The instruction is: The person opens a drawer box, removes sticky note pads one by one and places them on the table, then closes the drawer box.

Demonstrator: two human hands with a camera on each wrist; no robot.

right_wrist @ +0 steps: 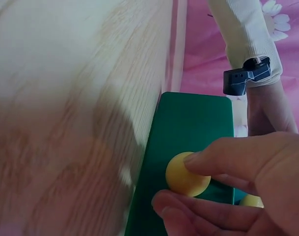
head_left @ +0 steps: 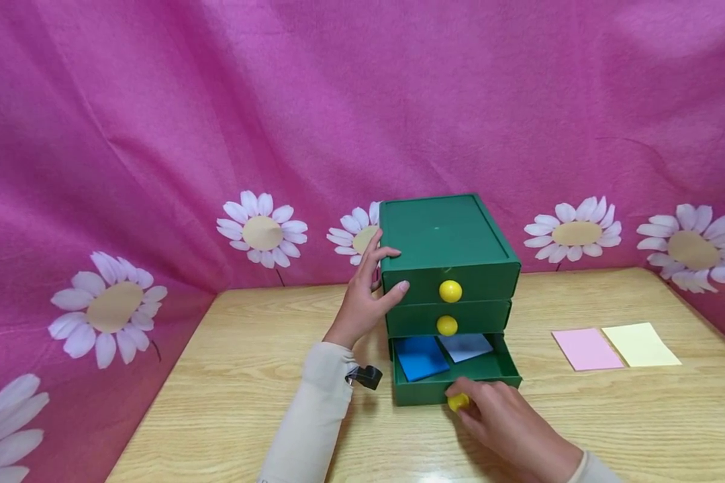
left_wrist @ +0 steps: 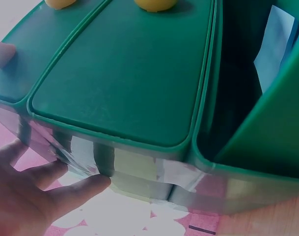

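A green drawer box with three drawers stands at the back of the table, yellow round knobs on its fronts. Its bottom drawer is pulled out; the upper two are closed. Inside it lie a blue sticky-note pad and a pale lilac one. My left hand rests on the box's left side, thumb against the top drawer's front, fingers spread along the side wall in the left wrist view. My right hand pinches the bottom drawer's yellow knob between thumb and fingers.
To the right of the box, a pink sticky-note pad and a pale yellow one lie side by side on the wooden table. Behind hangs a magenta cloth with white daisies. A black camera mount sits on the left wrist.
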